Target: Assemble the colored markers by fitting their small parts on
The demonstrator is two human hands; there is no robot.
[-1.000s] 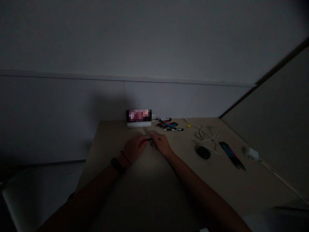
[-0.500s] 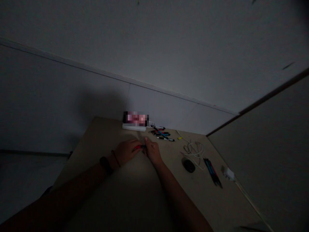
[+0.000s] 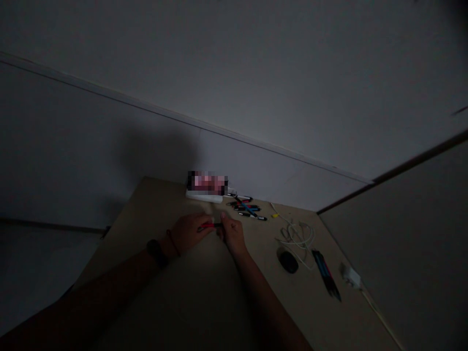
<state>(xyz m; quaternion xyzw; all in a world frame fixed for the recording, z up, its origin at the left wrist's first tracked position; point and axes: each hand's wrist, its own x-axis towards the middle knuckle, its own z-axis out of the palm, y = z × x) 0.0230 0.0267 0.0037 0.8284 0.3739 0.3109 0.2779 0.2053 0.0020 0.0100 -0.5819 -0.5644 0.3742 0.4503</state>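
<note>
Dim wooden desk (image 3: 161, 209) — left hand (image 3: 190, 233) and right hand (image 3: 232, 235) seem to grip one red-and-black pen (image 3: 210, 226) between them, just before the other pens (image 3: 245, 208), which lie untouched.

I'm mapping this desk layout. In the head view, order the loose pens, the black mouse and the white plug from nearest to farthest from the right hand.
From the right hand:
1. Loose pens, just ahead of it
2. Black mouse, to its right
3. White plug, farther right, by the table's edge
</note>
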